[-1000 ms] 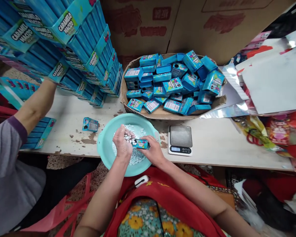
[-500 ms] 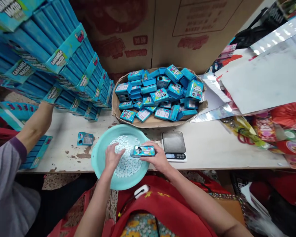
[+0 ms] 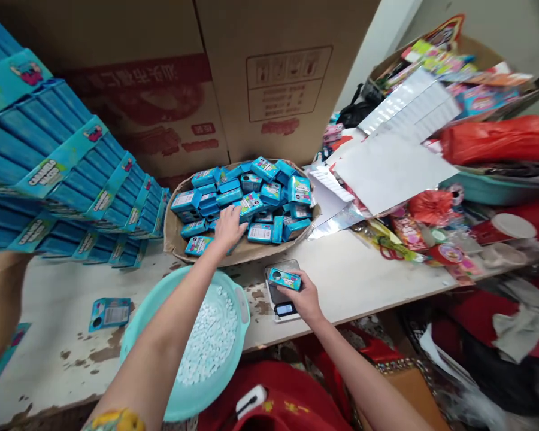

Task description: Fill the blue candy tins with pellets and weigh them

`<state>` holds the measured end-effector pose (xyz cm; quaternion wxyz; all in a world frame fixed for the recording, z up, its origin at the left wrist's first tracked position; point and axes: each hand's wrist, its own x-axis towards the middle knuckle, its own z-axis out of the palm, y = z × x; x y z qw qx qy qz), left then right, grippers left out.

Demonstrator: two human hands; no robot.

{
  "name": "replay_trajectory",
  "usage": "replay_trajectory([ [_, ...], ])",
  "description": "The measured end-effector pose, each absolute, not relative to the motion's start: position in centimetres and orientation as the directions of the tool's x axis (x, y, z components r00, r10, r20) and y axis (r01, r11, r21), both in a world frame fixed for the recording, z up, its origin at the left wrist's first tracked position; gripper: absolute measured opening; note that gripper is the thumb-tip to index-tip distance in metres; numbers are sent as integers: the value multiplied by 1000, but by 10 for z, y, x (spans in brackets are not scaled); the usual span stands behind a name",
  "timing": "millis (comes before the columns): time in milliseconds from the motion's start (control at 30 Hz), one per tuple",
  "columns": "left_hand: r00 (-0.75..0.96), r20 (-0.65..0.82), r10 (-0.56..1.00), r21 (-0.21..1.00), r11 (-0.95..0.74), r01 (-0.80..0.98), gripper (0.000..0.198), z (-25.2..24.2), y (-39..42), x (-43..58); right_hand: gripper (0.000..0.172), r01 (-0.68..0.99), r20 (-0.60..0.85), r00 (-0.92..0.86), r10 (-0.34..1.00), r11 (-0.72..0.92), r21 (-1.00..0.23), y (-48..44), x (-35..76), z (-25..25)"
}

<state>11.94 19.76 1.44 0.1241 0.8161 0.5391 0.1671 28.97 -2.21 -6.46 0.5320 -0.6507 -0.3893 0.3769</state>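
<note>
My right hand (image 3: 306, 299) grips a small blue candy box (image 3: 285, 279), the round hole in its end facing left. The box is over or on the kitchen scale (image 3: 282, 265); I cannot tell whether it touches. My left hand (image 3: 230, 229) reaches over a cut-down cardboard box (image 3: 173, 230), fingers apart above or against the blue boxes (image 3: 260, 232) heaped inside. Below my left forearm stands a turquoise basin (image 3: 245, 302) with many small white candies (image 3: 211, 332), partly hidden by the arm.
Tall stacks of blue display cartons (image 3: 63, 173) rise at the left, where a co-worker's arm (image 3: 2, 305) shows. One blue box (image 3: 110, 313) lies on the worn table. Large cardboard cartons (image 3: 269, 137) stand behind. White sheets (image 3: 386, 170) and colourful wrappers (image 3: 408, 230) crowd the right.
My left hand has left the basin and moved forward to the heaped boxes. My right hand has carried its candy box from above the basin to the scale. The view has turned right.
</note>
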Motion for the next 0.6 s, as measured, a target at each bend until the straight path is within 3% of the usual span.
replay_trajectory([
  [100,391,26,920,254,-384,888,60,9,231,155,47,164,-51,431,901,-134,-977,-19,299,-80],
  [233,359,37,932,123,-361,924,54,8,237,167,74,247,14,453,891,-110,-963,-35,310,-80],
  [333,384,6,923,119,-382,916,42,11,216,152,66,233,29,548,836,-119,-965,-60,321,-67],
  [433,299,41,953,290,-298,909,40,22,176,123,51,202,42,626,779,-111,-973,-83,330,-47],
  [500,181,62,982,562,-184,806,41,33,139,104,45,191,52,613,788,-85,-978,-91,332,-32],
  [567,103,-35,994,870,-20,493,42,44,97,93,41,141,31,558,829,-58,-988,-90,332,-17],
  [600,103,-123,987,957,90,277,45,48,77,92,41,95,10,514,858,-46,-994,-87,332,-10],
])
